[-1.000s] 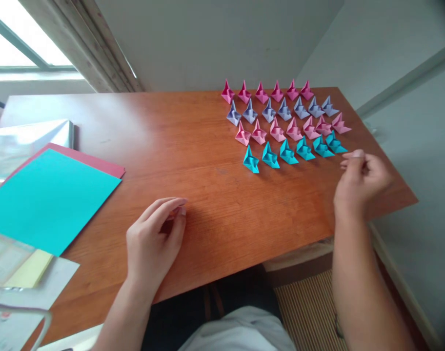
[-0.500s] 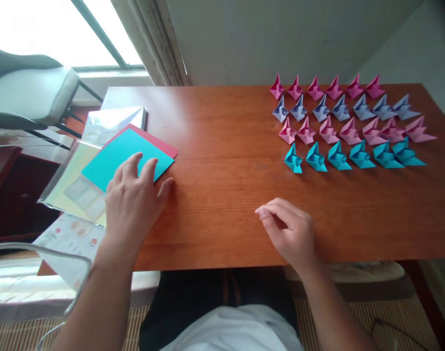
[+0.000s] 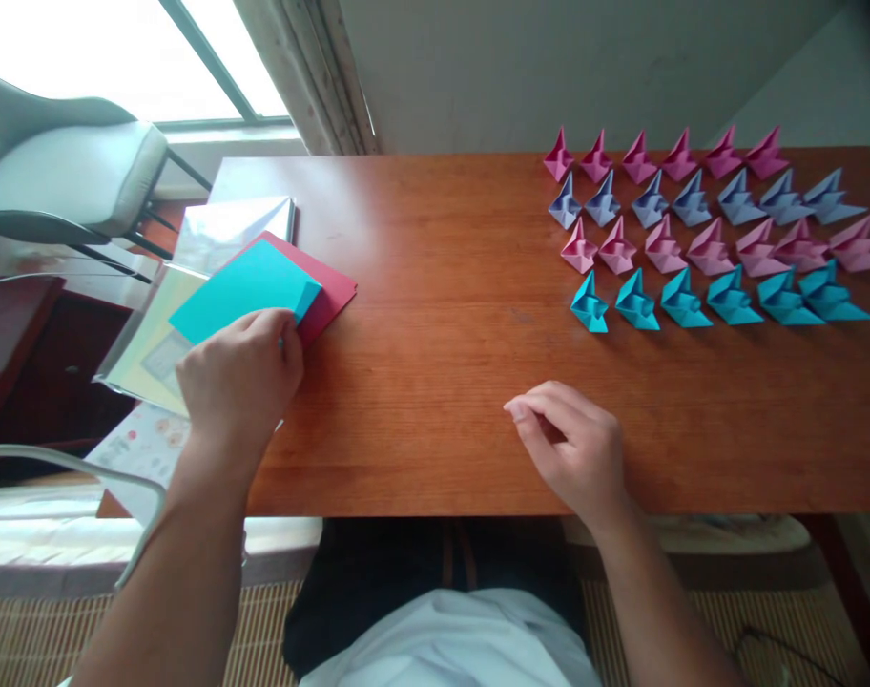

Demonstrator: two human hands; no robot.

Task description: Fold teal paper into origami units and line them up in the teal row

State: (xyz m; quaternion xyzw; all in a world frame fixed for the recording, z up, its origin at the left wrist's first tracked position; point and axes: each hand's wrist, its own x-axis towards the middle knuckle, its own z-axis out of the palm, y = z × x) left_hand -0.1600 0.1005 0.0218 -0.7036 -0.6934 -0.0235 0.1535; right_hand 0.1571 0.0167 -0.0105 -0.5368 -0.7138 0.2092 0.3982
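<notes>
My left hand [image 3: 245, 367] is closed on the near right edge of a turquoise sheet of paper [image 3: 245, 281], which bends up slightly there. Beneath it a dark pink sheet [image 3: 333, 294] shows along the right side. My right hand [image 3: 574, 444] rests over the front of the wooden table, its thumb and forefinger pressed together; I see nothing between them. Beyond it stand rows of small folded paper figures: turquoise ones [image 3: 685, 301] nearest, then pink ones [image 3: 711, 250], lilac ones [image 3: 691, 200] and magenta ones [image 3: 679, 157] at the back.
Under the coloured sheets lie a clear plastic packet [image 3: 138, 339] and a sheet with a floral print [image 3: 145, 448]. A white cable or tube [image 3: 70, 458] curves at the lower left. A grey chair [image 3: 70, 172] stands by the window, and a curtain [image 3: 310, 76] hangs behind the table [image 3: 421, 382].
My left hand has moved left to the paper stack and closed on the turquoise sheet, shifting it off the pink one. My right hand has come in from the right. The view has swung left.
</notes>
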